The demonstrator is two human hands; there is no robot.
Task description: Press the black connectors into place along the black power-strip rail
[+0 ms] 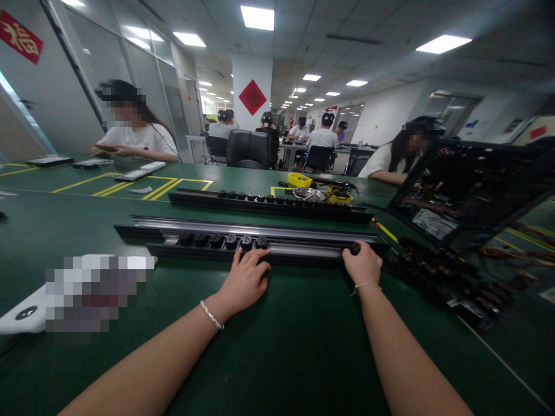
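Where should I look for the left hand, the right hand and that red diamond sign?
Left hand [243, 284]: head view, back of the hand.
Right hand [365, 267]: head view, back of the hand.
Red diamond sign [252, 97]: head view, its middle.

Black chair [248, 148], red diamond [252, 97] on white pillar [252, 66], ceiling lights [257, 18]

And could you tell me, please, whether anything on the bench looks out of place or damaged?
The black parts at right lie jumbled in a heap, unlike the neat row in the nearest rail; no spill or damage shows.
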